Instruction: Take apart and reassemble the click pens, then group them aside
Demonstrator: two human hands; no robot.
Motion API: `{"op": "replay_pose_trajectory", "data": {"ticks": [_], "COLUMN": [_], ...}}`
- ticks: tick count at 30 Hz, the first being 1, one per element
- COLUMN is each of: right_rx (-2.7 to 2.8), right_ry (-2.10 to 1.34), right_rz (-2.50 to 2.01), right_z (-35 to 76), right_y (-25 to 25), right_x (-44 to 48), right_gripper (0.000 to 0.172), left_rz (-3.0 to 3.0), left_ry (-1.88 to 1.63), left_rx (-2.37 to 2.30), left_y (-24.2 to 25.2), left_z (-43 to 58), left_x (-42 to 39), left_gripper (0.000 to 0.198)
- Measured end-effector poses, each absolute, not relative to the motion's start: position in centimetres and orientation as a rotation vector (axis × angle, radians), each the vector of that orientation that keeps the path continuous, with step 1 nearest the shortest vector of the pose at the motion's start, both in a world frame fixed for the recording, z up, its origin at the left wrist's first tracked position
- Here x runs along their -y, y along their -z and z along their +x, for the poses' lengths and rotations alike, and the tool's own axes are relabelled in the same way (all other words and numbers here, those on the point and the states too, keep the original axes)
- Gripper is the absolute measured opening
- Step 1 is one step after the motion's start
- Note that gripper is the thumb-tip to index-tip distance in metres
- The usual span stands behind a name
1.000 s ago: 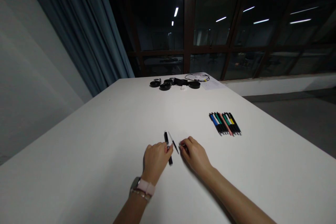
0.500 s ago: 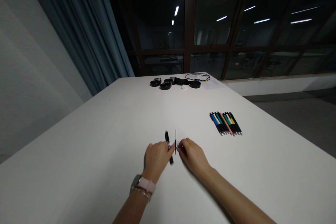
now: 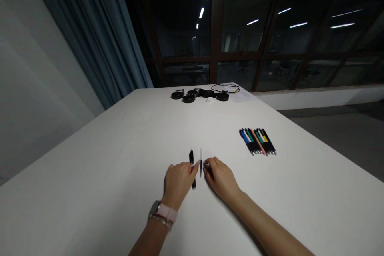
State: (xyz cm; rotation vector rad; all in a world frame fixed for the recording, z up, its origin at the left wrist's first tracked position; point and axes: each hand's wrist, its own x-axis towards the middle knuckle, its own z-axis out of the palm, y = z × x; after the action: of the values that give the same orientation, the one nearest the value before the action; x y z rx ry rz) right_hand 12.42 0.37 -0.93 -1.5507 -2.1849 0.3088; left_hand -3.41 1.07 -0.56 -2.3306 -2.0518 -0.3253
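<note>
My left hand rests on the white table with its fingers curled around a black pen barrel that lies pointing away from me. A thin pen refill, white at the far end and dark near me, lies just right of the barrel. My right hand is closed in a pinch beside the refill's near end, with a small dark part under its fingertips that I cannot make out.
A row of several coloured pens lies to the right. At the far end sit black round objects, a cable and a sheet of paper. A curtain hangs at the left, dark windows behind.
The thin refill has swung from slanting to lying parallel to the barrel. Both hands have shifted only slightly.
</note>
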Motion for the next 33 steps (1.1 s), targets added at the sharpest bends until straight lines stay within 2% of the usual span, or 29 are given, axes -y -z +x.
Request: {"op": "replay_pose_trajectory", "data": {"ticks": [16, 33], "right_rx": [1.887, 1.935], "right_ry": [-0.351, -0.348], "right_rz": [-1.659, -1.713], "right_z": [17.2, 17.4], "right_y": [0.2, 0.3], "right_x": [-1.7, -1.7], "right_gripper": [0.03, 0.03], "left_rz": [-2.024, -2.017], "left_ry": [0.622, 0.652], "left_rx": [2.333, 2.389], "left_y": [-0.1, -0.3], "left_z": [-8.5, -8.8], "left_x": [-0.7, -0.8], "left_gripper": [0.051, 0.051]}}
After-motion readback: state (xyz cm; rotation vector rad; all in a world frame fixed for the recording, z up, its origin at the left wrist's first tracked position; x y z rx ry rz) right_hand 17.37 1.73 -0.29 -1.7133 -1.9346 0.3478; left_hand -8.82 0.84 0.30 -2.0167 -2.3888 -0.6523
